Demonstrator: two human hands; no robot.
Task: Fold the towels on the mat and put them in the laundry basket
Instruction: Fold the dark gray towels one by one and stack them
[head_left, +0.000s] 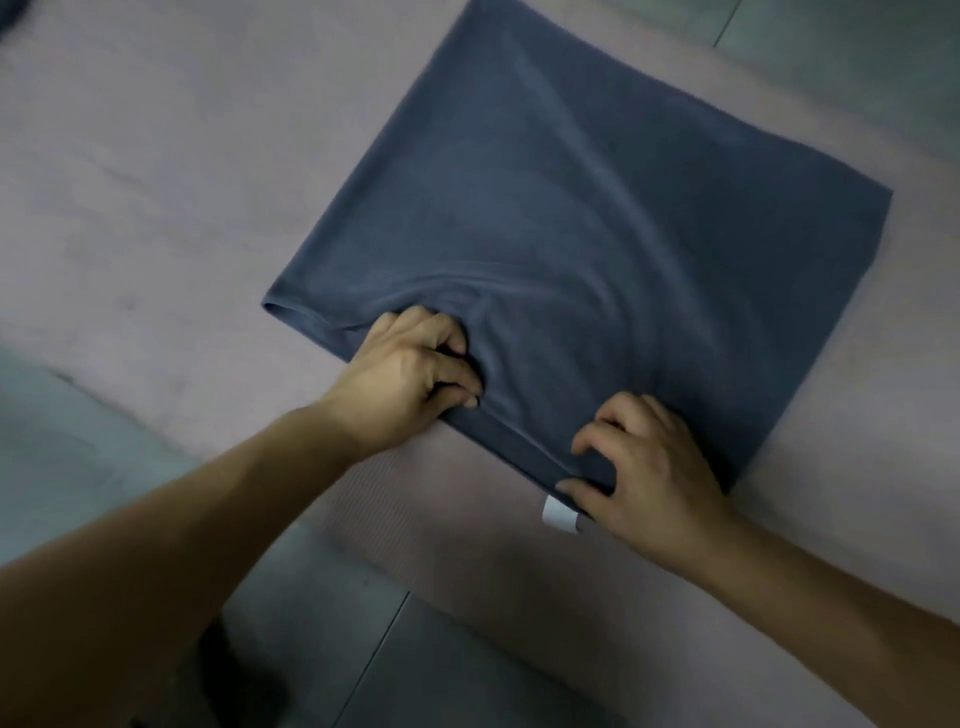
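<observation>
A dark blue towel (571, 208) lies folded flat on the pinkish-grey mat (156, 182), reaching from the top middle to the lower right. My left hand (410, 374) grips the towel's near edge with curled fingers, bunching the cloth into wrinkles. My right hand (649, 478) pinches the near right corner, thumb under the edge and fingers on top. A small white label (560, 514) sticks out beside my right thumb. No laundry basket is in view.
The mat lies on a grey tiled floor (405, 665), which shows at the bottom, the left edge and the top right. A dark object (10, 13) peeks in at the top left corner. Bare mat spreads to the left of the towel.
</observation>
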